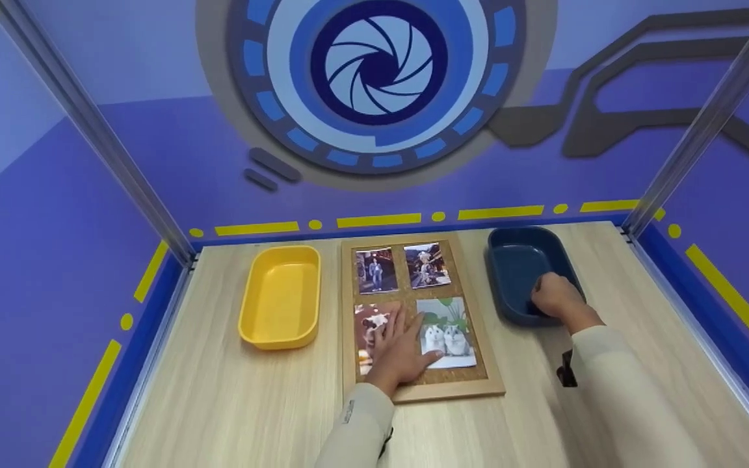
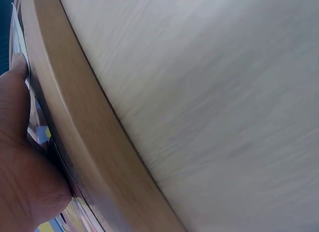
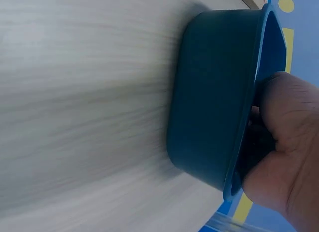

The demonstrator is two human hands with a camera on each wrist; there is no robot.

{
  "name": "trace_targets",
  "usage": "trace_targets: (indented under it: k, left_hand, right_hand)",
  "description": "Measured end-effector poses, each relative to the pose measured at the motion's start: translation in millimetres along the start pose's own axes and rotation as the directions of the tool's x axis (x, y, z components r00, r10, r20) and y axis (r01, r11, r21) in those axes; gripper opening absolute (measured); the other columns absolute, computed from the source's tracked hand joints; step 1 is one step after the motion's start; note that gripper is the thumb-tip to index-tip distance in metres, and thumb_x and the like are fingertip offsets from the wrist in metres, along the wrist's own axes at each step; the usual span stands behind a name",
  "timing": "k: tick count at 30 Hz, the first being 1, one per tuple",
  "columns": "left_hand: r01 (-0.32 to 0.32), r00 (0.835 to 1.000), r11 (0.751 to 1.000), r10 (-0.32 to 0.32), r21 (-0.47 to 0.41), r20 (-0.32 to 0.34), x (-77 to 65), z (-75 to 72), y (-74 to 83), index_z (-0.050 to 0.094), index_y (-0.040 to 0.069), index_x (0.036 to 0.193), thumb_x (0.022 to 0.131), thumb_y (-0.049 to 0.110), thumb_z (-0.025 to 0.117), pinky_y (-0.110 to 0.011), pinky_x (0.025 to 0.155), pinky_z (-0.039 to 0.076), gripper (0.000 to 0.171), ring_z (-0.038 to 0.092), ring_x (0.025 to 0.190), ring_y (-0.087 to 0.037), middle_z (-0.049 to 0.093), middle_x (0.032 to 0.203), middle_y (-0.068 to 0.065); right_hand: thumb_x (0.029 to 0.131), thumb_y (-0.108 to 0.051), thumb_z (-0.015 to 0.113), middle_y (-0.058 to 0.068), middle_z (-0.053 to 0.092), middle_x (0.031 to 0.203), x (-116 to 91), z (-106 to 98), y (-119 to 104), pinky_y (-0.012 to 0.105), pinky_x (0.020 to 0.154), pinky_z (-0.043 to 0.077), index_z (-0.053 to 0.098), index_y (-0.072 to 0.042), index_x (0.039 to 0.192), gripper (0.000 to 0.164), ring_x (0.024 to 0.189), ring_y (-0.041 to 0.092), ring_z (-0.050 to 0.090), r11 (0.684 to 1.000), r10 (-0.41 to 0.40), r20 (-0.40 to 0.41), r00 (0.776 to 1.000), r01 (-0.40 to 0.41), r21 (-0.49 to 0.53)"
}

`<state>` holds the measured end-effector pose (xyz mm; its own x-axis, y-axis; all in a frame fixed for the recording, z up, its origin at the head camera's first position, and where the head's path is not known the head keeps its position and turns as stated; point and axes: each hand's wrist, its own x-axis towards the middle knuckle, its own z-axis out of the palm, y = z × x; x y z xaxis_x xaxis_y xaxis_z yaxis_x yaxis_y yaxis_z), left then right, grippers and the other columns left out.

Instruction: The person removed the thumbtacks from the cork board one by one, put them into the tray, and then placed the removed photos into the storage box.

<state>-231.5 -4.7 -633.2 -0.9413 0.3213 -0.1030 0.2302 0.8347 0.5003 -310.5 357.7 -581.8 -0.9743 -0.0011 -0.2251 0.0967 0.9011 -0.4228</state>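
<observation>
My left hand point(image 1: 402, 351) rests on a wood-framed corkboard point(image 1: 449, 390) with its fingers spread. It partly covers a photo of a brown-and-white animal point(image 1: 367, 320) and overlaps the edge of a photo of two hamsters point(image 1: 456, 344). Above these lie a photo of a standing person point(image 1: 375, 270) and another of a figure in a street point(image 1: 426, 265). The right hand point(image 1: 558, 299) reaches down into a dark blue tray point(image 1: 510, 260) near its front right corner, fingers bent inward. The tray wall point(image 3: 214, 92) hides its fingertips in the right wrist view; I cannot tell whether they hold anything.
A yellow tray point(image 1: 280, 338) stands left of the corkboard on the pale wooden table point(image 1: 218, 403). Behind the table rises a blue-purple printed wall point(image 1: 173, 162). Metal posts point(image 1: 706, 123) stand at the back corners. A small black object point(image 1: 567, 370) shows beside the right sleeve.
</observation>
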Motion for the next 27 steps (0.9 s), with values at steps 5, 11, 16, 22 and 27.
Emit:
trace_targets:
  k: [5,11,16,22,27]
  left_hand:
    - [0.017,1.000,1.000,-0.017,0.016,0.013,1.0,1.9,0.3,0.030,0.026,0.170,0.096,0.069,0.064,-0.066,0.134,0.013,0.092,0.006,0.170,-0.033,0.011,0.182,-0.012]
    - [0.023,1.000,0.999,-0.024,0.024,0.014,1.7,2.9,1.7,0.030,0.027,0.170,0.095,0.070,0.063,-0.067,0.133,0.013,0.093,0.006,0.171,-0.033,0.009,0.182,-0.011]
    - [0.021,1.000,1.000,-0.022,0.020,0.013,2.0,3.2,1.9,0.029,0.027,0.170,0.095,0.071,0.063,-0.067,0.134,0.013,0.093,0.005,0.171,-0.033,0.010,0.182,-0.012]
    - [0.007,1.000,1.000,-0.007,0.013,0.004,1.0,2.4,1.9,0.031,0.026,0.170,0.095,0.070,0.064,-0.068,0.133,0.015,0.093,0.008,0.170,-0.034,0.012,0.182,-0.013]
    - [0.010,1.000,1.000,-0.010,0.000,0.003,1.9,3.6,-0.2,0.030,0.027,0.170,0.095,0.069,0.065,-0.068,0.133,0.014,0.092,0.008,0.170,-0.035,0.011,0.182,-0.014]
  right_hand:
    - [0.093,-0.009,0.051,0.000,0.038,0.069,1.5,0.4,-4.4,0.037,0.064,0.039,0.041,-0.017,0.069,0.027,0.067,0.023,0.045,0.999,0.035,0.060,0.998,-0.034,-0.029]
    - [0.093,-0.005,0.051,0.008,0.050,0.079,1.9,-0.3,-10.2,0.041,0.069,0.043,0.051,-0.009,0.076,0.017,0.075,0.028,0.051,0.998,0.043,0.114,0.993,-0.037,-0.052]
    - [0.094,-0.006,0.052,0.019,0.060,0.097,2.1,-0.4,-13.8,0.045,0.076,0.047,0.064,0.006,0.102,0.019,0.085,0.032,0.055,0.996,0.063,0.136,0.989,-0.054,-0.069]
    - [0.094,-0.006,0.052,0.016,0.061,0.094,4.0,-1.4,-17.1,0.043,0.074,0.047,0.064,0.002,0.094,0.014,0.082,0.031,0.054,0.995,0.082,0.156,0.984,-0.071,-0.076]
    - [0.095,-0.005,0.052,0.015,0.059,0.091,5.8,-1.2,-19.3,0.042,0.072,0.047,0.062,-0.001,0.089,0.013,0.080,0.030,0.054,0.995,0.084,0.152,0.985,-0.074,-0.074]
